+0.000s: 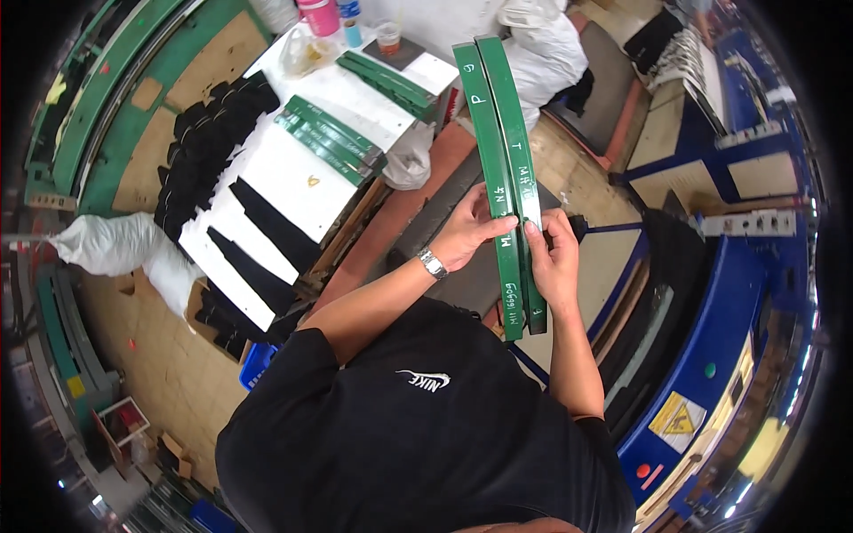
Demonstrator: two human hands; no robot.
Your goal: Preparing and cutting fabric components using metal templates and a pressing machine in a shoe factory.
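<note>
Two long, slightly curved green bars with white handwriting stand side by side in front of my chest, a narrow dark gap between them. My left hand (468, 233) is closed around the left green bar (488, 160), thumb across its face. Around the right green bar (518, 147) my right hand (555, 258) is closed, its thumb pressed on the near face. Both thumbs nearly meet at the gap. The bars' upper ends reach out past the white table's right side, and their lower ends come down near my shirt. My fingers behind the bars are partly hidden.
On the white table (267, 191) lie more green bars (330, 138), black cut fabric pieces (253, 275) and stacked black fabric (209, 133). A drink cup (388, 38) stands at its far end. A blue machine (711, 355) is at right; white sacks (542, 44) sit beyond the bars.
</note>
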